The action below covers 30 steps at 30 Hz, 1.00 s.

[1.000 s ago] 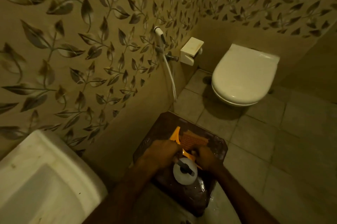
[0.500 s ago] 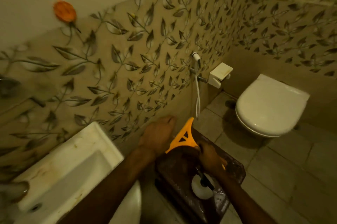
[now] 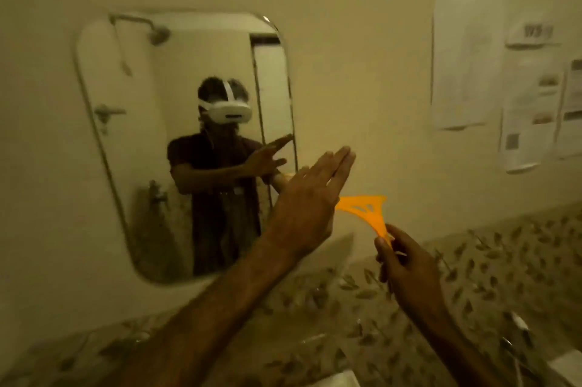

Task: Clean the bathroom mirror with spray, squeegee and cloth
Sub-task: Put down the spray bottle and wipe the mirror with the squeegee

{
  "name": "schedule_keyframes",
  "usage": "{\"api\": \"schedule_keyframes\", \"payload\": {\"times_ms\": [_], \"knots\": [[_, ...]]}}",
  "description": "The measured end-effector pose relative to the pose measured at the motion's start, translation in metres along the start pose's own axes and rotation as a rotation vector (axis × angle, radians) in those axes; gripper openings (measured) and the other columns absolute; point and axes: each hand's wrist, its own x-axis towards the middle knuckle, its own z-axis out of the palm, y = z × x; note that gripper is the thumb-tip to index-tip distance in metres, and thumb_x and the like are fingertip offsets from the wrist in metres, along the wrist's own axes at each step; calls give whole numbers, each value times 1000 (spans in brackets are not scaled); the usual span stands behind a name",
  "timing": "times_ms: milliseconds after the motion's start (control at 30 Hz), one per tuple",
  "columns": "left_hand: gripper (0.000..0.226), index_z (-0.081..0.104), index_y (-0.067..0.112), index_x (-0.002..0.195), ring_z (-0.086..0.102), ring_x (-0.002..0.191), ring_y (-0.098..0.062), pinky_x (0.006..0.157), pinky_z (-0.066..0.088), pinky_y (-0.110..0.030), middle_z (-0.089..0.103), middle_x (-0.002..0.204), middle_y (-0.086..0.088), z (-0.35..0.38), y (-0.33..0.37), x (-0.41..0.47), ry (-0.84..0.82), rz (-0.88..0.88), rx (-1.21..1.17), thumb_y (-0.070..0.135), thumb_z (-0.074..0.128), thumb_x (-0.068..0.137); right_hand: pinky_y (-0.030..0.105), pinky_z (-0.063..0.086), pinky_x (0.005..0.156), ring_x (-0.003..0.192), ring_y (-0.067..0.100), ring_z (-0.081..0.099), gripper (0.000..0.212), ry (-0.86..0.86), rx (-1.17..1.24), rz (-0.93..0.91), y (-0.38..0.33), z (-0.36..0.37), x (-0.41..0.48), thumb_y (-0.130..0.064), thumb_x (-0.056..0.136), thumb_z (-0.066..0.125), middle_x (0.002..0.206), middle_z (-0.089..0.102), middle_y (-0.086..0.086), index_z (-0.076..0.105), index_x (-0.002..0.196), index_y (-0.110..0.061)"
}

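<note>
A rounded wall mirror [image 3: 135,140] hangs at the left and reflects a person wearing a white headset. My right hand [image 3: 404,260] grips the handle of an orange plastic squeegee [image 3: 367,210], whose wide blade end points up and left, right of the mirror's edge. My left hand [image 3: 310,200] is raised flat with its fingers together, empty, just in front of the squeegee blade and right of the mirror. Spray bottle and cloth are out of view.
Printed paper sheets [image 3: 463,62] are stuck on the plain wall at the upper right. Leaf-patterned tiles [image 3: 491,263] cover the wall below the mirror. A white basin corner [image 3: 338,380] shows at the bottom edge.
The view has swung up from the floor stool to the mirror. My right hand has lifted the squeegee to mirror height, and my left hand has risen beside it, empty.
</note>
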Motion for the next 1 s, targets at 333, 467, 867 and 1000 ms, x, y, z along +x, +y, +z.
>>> {"api": "schedule_keyframes", "payload": {"times_ms": [333, 467, 867, 1000], "knots": [[71, 9, 15, 161, 15, 156, -20, 123, 29, -39, 9, 169, -1, -224, -220, -18, 132, -339, 386, 16, 46, 100, 7, 43, 51, 63, -5, 60, 37, 149, -100, -563, -270, 138, 162, -17, 98, 57, 65, 54, -19, 59, 135, -21], [83, 0, 14, 159, 14, 156, -22, 120, 33, -38, 1, 169, -2, -239, -263, -59, 74, -436, 413, 11, 55, 97, 27, 52, 61, 72, 14, 63, 46, 140, -231, -513, -301, 163, 179, -16, 100, 54, 95, 71, 8, 49, 145, -22], [132, -27, 15, 149, -5, 156, -19, 125, 15, -30, -24, 163, 0, -176, -294, -119, -125, -477, 306, 26, 83, 77, 17, 42, 61, 69, 15, 55, 52, -6, -349, -435, -205, 167, 81, -13, 102, 50, 83, 60, 5, 38, 152, -18], [140, -26, 14, 151, -9, 156, -19, 125, 14, -28, -28, 162, -1, -162, -299, -119, -122, -452, 281, 30, 88, 71, 24, 39, 60, 66, 17, 53, 49, 141, -313, -519, -247, 156, 119, -11, 102, 51, 77, 58, 6, 43, 150, -14]]}}
